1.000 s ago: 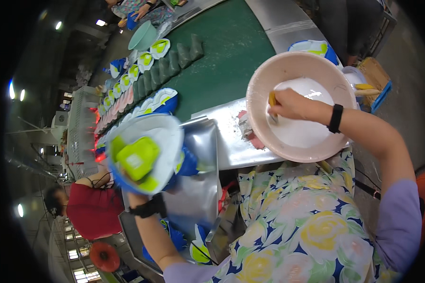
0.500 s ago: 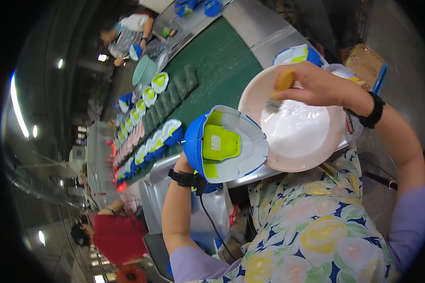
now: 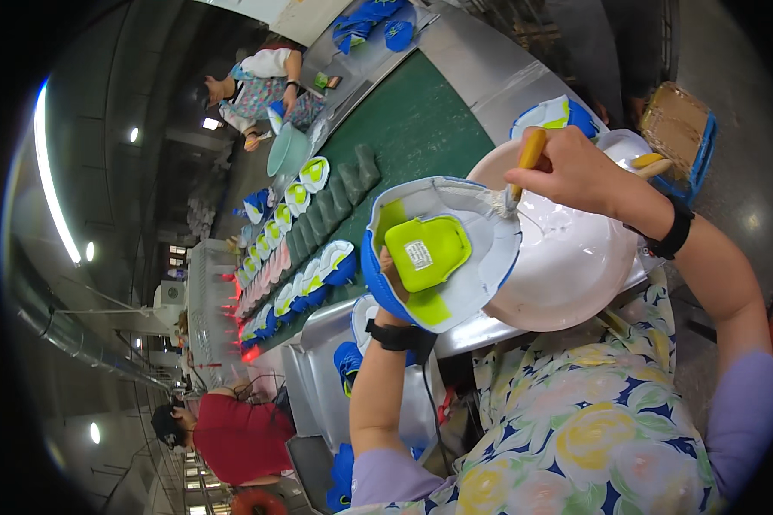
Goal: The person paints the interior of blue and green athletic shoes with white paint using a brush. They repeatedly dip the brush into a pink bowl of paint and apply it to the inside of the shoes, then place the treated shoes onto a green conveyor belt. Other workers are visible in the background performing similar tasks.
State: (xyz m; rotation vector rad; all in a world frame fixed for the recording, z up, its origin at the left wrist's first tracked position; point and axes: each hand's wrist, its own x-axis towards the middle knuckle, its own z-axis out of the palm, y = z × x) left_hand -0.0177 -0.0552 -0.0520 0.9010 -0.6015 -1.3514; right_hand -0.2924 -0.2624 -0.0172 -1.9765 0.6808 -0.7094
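Note:
My left hand [image 3: 390, 279] is closed round the blue back of a shoe upper [image 3: 485, 253], mostly hidden behind it. The upper's white inner side faces up, with a lime-green tongue bearing a white label. A brush [image 3: 532, 151] with a yellow handle is gripped in my right hand [image 3: 569, 170]. Its whitened bristles touch the far right edge of the upper. Under that hand and partly behind the upper is a pale pink basin [image 3: 524, 316] holding glossy white liquid.
A green conveyor belt [image 3: 421, 112] carries rows of blue-and-lime uppers [image 3: 318, 273] and dark foot-shaped pieces [image 3: 365, 167]. More uppers lie on a metal tray [image 3: 313, 360] by my left forearm. One person works across the belt; another, in red, is at the left.
The brush has come from over the basin onto the upper's edge. My left hand has moved the upper right, tilting it a little. The whole view has shifted slightly.

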